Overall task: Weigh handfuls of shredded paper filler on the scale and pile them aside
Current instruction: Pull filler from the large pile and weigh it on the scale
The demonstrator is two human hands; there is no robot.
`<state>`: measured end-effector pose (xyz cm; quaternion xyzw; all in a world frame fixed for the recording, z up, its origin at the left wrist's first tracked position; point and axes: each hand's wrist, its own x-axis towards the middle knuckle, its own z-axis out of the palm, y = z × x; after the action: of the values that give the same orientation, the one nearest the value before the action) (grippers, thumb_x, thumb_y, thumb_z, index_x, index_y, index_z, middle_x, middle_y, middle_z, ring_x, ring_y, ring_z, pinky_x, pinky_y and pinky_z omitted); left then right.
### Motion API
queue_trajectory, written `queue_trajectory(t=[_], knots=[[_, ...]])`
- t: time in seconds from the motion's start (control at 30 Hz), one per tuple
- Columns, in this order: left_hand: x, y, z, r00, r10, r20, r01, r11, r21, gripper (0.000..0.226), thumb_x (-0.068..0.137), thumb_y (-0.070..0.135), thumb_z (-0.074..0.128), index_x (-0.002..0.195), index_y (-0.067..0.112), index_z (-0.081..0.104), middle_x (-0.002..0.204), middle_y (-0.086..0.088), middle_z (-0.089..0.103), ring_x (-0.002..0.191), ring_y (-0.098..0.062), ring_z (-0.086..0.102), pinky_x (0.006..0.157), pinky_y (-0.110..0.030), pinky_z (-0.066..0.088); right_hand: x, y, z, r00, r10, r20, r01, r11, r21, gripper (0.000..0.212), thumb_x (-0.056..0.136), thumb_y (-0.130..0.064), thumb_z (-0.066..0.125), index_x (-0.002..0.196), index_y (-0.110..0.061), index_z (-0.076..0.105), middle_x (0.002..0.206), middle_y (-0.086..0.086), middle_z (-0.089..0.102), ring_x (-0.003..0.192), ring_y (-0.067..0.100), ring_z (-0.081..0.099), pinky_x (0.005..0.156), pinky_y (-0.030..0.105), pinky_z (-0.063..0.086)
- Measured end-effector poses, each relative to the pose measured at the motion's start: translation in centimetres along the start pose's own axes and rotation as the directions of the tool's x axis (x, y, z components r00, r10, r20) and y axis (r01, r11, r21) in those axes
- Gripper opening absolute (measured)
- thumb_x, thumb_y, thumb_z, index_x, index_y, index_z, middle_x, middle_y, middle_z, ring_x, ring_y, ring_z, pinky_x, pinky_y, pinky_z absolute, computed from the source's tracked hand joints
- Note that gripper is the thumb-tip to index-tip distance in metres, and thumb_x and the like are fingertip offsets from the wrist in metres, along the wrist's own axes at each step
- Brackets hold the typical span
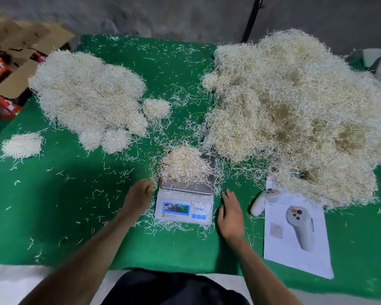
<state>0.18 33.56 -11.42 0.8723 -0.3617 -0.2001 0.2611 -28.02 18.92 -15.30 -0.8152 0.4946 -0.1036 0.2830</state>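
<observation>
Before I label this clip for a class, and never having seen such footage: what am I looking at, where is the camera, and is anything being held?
This is one view from a camera on a person's head, looking down at their bare arms; no robot. On the green table a small scale carries a handful of shredded paper. A big loose heap lies to the right, weighed piles to the left. The left hand and right hand rest beside the scale, fingers relaxed, holding nothing. A white handheld device and a printed sheet lie right.
</observation>
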Motion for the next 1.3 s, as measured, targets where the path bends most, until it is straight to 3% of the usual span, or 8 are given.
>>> queue_trajectory(t=[0.07,0.13,0.2,0.4,0.87,1.0,1.2,1.3], knots=[[-2.2,-2.7,2.0,0.995,0.03,0.099,-0.052,0.97,0.236,0.052,0.108,0.029,0.04,0.157,0.016,0.03,0.166,-0.014,0.018,0.15,-0.029,0.028,0.119,-0.043,0.03,-1.6,0.0,0.9,0.998,0.033,-0.062,-0.03,0.998,0.046,0.052,0.104,-0.012,0.048,0.155,-0.013,0.041,0.167,-0.001,0.027,0.156,0.017,0.019,0.129,0.042,0.015],[-3.7,-4.2,3.1,0.992,0.041,0.123,-0.083,0.928,0.363,0.06,0.108,0.035,0.033,0.161,0.029,0.006,0.168,-0.007,-0.01,0.155,-0.024,-0.006,0.126,-0.044,0.007,-2.9,0.2,1.5,0.994,0.026,-0.109,-0.024,1.0,0.012,0.051,0.103,-0.011,0.05,0.153,-0.01,0.045,0.165,0.002,0.03,0.155,0.019,0.022,0.129,0.042,0.017],[-4.5,-4.4,3.4,0.994,0.027,0.107,-0.067,0.92,0.387,0.062,0.108,0.032,0.035,0.161,0.031,0.003,0.167,-0.006,-0.013,0.154,-0.023,-0.012,0.126,-0.045,0.0,-3.5,0.3,2.0,0.992,-0.009,-0.126,0.006,1.0,-0.021,0.051,0.102,-0.011,0.051,0.153,-0.008,0.045,0.165,0.005,0.032,0.155,0.02,0.024,0.129,0.043,0.017],[-6.9,-3.4,4.6,0.999,-0.036,0.011,0.029,0.912,0.409,0.059,0.109,0.03,0.034,0.162,0.03,0.01,0.17,-0.004,-0.003,0.156,-0.021,-0.006,0.127,-0.044,-0.001,-3.6,0.0,1.8,0.99,-0.009,-0.143,0.005,1.0,-0.027,0.049,0.102,-0.011,0.052,0.151,-0.006,0.048,0.164,0.006,0.035,0.154,0.021,0.025,0.129,0.042,0.015],[-8.0,-3.5,4.8,0.998,-0.062,0.025,0.048,0.928,0.369,0.059,0.109,0.03,0.033,0.162,0.036,0.007,0.168,0.001,-0.013,0.155,-0.018,-0.014,0.122,-0.041,-0.012,-3.6,-0.3,1.3,0.997,0.01,-0.079,-0.011,1.0,-0.005,0.049,0.105,-0.011,0.047,0.154,-0.008,0.043,0.167,0.004,0.028,0.157,0.019,0.018,0.13,0.041,0.01],[-8.0,-3.8,4.5,0.999,-0.047,0.023,0.035,0.927,0.373,0.053,0.108,0.042,0.026,0.16,0.037,0.014,0.17,0.0,0.0,0.156,-0.02,-0.003,0.125,-0.042,-0.005,-3.7,-0.5,0.8,0.998,0.008,-0.061,-0.005,0.999,0.047,0.049,0.105,-0.007,0.046,0.154,-0.008,0.042,0.167,0.004,0.027,0.157,0.018,0.016,0.13,0.04,0.008],[-7.9,-3.7,4.2,1.0,-0.029,-0.009,0.031,0.937,0.347,0.052,0.107,0.041,0.041,0.157,0.036,0.031,0.168,-0.002,0.015,0.155,-0.024,0.011,0.125,-0.045,0.005,-3.6,-1.2,0.4,0.999,0.019,-0.045,-0.019,1.0,0.001,0.05,0.104,-0.007,0.047,0.154,-0.008,0.043,0.166,0.005,0.029,0.156,0.02,0.02,0.13,0.038,0.009],[-6.7,-2.8,3.0,0.997,-0.078,-0.026,0.082,0.961,0.265,0.055,0.099,0.038,0.059,0.151,0.027,0.044,0.16,-0.004,0.034,0.148,-0.026,0.029,0.121,-0.047,0.02,-1.9,-1.4,-1.0,1.0,0.013,-0.018,-0.015,0.995,-0.096,0.041,0.103,-0.013,0.05,0.144,-0.008,0.056,0.155,0.01,0.049,0.14,0.027,0.045,0.122,0.04,0.031]])
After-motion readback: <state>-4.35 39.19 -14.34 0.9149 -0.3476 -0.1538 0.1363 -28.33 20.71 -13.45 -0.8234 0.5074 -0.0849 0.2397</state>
